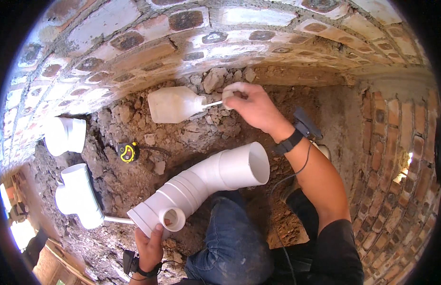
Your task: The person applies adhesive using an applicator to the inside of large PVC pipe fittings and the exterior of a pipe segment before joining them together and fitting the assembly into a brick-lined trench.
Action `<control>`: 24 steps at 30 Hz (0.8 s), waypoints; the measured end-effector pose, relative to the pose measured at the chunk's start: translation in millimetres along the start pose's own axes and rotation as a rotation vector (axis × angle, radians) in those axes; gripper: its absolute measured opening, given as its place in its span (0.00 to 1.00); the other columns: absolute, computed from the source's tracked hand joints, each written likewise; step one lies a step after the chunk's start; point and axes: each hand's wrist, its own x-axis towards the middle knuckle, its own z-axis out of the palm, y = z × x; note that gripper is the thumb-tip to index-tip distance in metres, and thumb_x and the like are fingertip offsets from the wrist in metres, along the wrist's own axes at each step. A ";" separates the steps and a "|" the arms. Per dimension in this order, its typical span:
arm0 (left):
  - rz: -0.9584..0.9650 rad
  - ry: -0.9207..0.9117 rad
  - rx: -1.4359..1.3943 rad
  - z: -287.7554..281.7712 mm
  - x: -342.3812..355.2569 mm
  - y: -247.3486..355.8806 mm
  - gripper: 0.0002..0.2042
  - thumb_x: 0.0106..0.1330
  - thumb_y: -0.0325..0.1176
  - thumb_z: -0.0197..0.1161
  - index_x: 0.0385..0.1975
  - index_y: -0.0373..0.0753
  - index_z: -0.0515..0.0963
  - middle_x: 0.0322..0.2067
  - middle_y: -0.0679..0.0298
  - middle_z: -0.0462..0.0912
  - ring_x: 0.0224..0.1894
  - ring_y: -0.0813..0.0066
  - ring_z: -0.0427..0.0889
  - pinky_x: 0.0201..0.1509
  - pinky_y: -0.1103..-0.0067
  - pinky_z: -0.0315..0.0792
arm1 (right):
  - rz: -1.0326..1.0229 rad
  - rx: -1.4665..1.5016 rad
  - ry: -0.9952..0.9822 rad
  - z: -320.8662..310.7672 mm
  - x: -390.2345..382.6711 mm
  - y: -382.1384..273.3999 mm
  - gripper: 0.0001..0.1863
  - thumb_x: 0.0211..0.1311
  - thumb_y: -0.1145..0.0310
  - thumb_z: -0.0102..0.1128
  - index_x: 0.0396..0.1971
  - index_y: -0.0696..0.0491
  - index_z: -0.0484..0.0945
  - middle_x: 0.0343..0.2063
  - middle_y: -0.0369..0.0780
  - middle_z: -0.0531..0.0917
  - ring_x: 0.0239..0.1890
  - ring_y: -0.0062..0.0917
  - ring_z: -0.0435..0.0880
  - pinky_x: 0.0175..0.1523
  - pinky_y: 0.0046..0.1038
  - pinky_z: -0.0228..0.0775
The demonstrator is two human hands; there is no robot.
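Note:
My left hand (pixel 150 247) grips the lower left end of a white plastic pipe assembly (pixel 182 192), thumb against its small round side branch (pixel 173 219). The assembly lies slanted over my knee, and its wide elbow mouth (pixel 259 163) faces right. Up at the wall side, my right hand (pixel 246 102) is closed on a pale, rounded piece with a thin white stick (pixel 212 104). That stick runs into the neck of a cloudy plastic bottle (pixel 173 104), whose neck points right. Fingers partly hide the rounded piece, so whether it is a cap I cannot tell.
A black and yellow tape measure (pixel 128 152) rests on rubble. Left of it lie a white pipe elbow (pixel 64 136) and a white branched fitting (pixel 80 196), with a thin white pipe (pixel 118 220) beside it. Brick walls (pixel 396 156) rise ahead and at right.

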 end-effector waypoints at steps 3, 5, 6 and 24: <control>-0.011 0.009 0.042 -4.6 0.6 3.8 0.15 0.71 0.36 0.60 0.47 0.28 0.79 0.40 0.59 0.84 0.42 0.74 0.81 0.46 0.77 0.73 | 0.015 0.172 0.033 -8.8 -4.1 10.1 0.13 0.63 0.67 0.61 0.43 0.59 0.82 0.28 0.31 0.80 0.29 0.14 0.74 0.35 0.19 0.67; -0.021 -0.009 0.082 -2.8 0.8 9.5 0.15 0.71 0.36 0.60 0.46 0.28 0.79 0.40 0.59 0.84 0.41 0.74 0.81 0.46 0.77 0.73 | 0.082 0.274 0.032 -15.2 -8.6 12.8 0.14 0.64 0.67 0.61 0.44 0.59 0.82 0.28 0.31 0.80 0.27 0.14 0.72 0.33 0.18 0.64; 0.006 0.002 0.073 0.1 -0.8 12.8 0.15 0.70 0.36 0.61 0.44 0.28 0.80 0.39 0.60 0.84 0.41 0.73 0.81 0.46 0.76 0.73 | 0.085 0.318 0.051 -19.1 -11.6 14.4 0.14 0.64 0.67 0.60 0.45 0.60 0.81 0.28 0.31 0.79 0.25 0.13 0.70 0.31 0.18 0.61; 0.588 -0.127 0.432 33.4 -46.7 87.6 0.16 0.72 0.36 0.59 0.44 0.25 0.75 0.36 0.55 0.82 0.37 0.70 0.79 0.41 0.75 0.73 | -0.333 -0.427 0.394 -125.8 -220.1 -60.0 0.18 0.48 0.73 0.66 0.42 0.58 0.80 0.33 0.47 0.81 0.35 0.43 0.81 0.41 0.36 0.74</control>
